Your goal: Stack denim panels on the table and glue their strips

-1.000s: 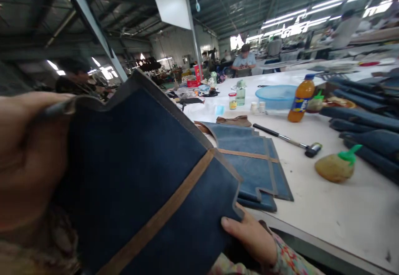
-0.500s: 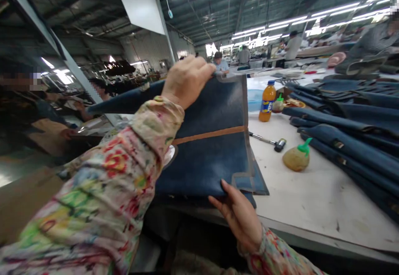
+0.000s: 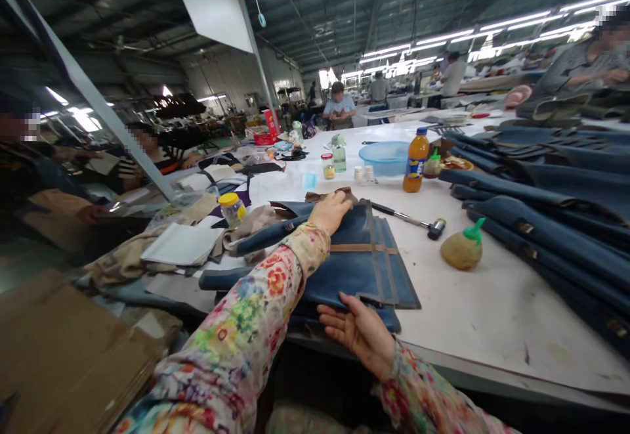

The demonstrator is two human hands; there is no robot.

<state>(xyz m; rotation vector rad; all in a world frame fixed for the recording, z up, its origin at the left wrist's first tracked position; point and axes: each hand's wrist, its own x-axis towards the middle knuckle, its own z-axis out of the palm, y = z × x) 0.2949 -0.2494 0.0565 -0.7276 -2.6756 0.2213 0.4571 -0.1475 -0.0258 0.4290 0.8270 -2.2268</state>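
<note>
A dark blue leather panel (image 3: 354, 224) with grey-brown edging and a tan strip across it lies on similar blue pieces at the table's front. My left hand (image 3: 332, 212) reaches over to its far edge, fingers curled down on the leather. At the near edge is my right hand (image 3: 359, 332), palm turned up and fingers apart, its thumb at the panel's border. Right of the panel lies a black-headed hammer (image 3: 436, 228), its handle end close to the leather. A squat bottle of yellowish liquid with a green nozzle (image 3: 462, 249) stands beyond the hammer.
Stacked blue leather pieces (image 3: 551, 217) cover the table's right side. An orange drink bottle (image 3: 416, 161), a blue basin (image 3: 386, 153) and small jars stand behind. Papers (image 3: 182, 243) and a yellow-lidded jar (image 3: 231, 209) are at left, above a cardboard box (image 3: 63, 348). Other people work around.
My left hand has come down with the raised leather panel, which now lies low on the pile. Jars and the basin behind it show again. My right hand has stayed near the front edge.
</note>
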